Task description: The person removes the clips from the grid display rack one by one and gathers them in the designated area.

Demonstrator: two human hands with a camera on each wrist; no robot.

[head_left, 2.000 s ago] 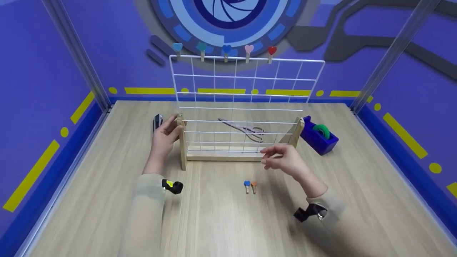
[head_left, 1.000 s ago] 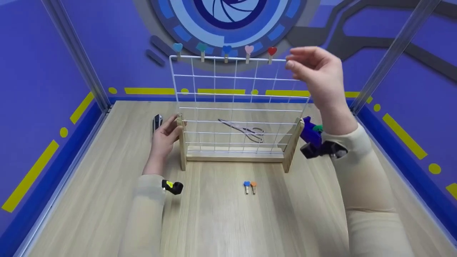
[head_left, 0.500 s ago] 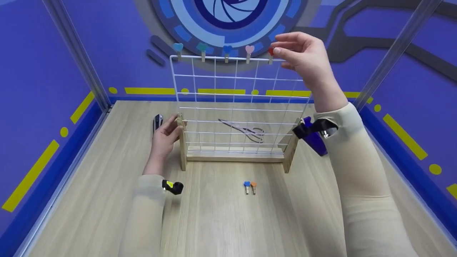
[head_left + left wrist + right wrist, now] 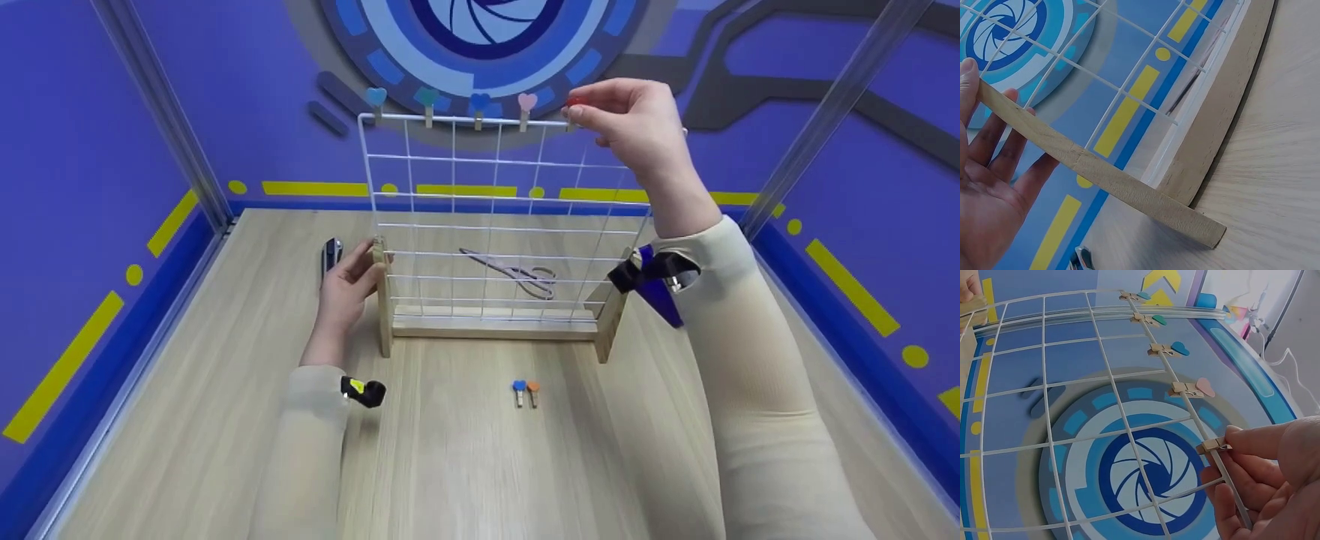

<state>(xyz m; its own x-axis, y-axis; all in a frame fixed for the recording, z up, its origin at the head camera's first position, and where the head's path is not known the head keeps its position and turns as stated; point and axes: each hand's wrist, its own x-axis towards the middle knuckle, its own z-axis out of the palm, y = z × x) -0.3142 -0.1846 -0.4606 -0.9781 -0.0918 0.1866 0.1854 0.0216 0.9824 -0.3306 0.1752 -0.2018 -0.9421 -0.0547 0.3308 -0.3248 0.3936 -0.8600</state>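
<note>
My left hand [image 4: 346, 281] grips the left wooden post [image 4: 385, 322] of a stand; in the left wrist view the thumb [image 4: 968, 84] and fingers lie on either side of it. The stand holds up a white wire grid [image 4: 452, 118]. At the grid's top right, my right hand [image 4: 641, 127] pinches a small wooden clothespin [image 4: 1211, 445] that sits on the top wire. Its red heart [image 4: 576, 100] shows partly between the fingertips. Along the same wire, to its left, are clothespins with a pink heart [image 4: 527, 102], blue heart [image 4: 479, 101], green heart [image 4: 428, 97] and light blue heart [image 4: 376, 96].
Two clothespins, one blue [image 4: 519, 394] and one orange [image 4: 533, 394], lie on the table before the stand. Scissors [image 4: 517, 274] lie behind the grid. The purple tape dispenser [image 4: 664, 304] at right is partly covered by my right arm. A black and silver object [image 4: 330, 255] lies beyond my left hand.
My right hand has risen from beside the stand's base to the grid's top right, then moved left to the red-heart clothespin, which it now pinches. The left hand stays put.
</note>
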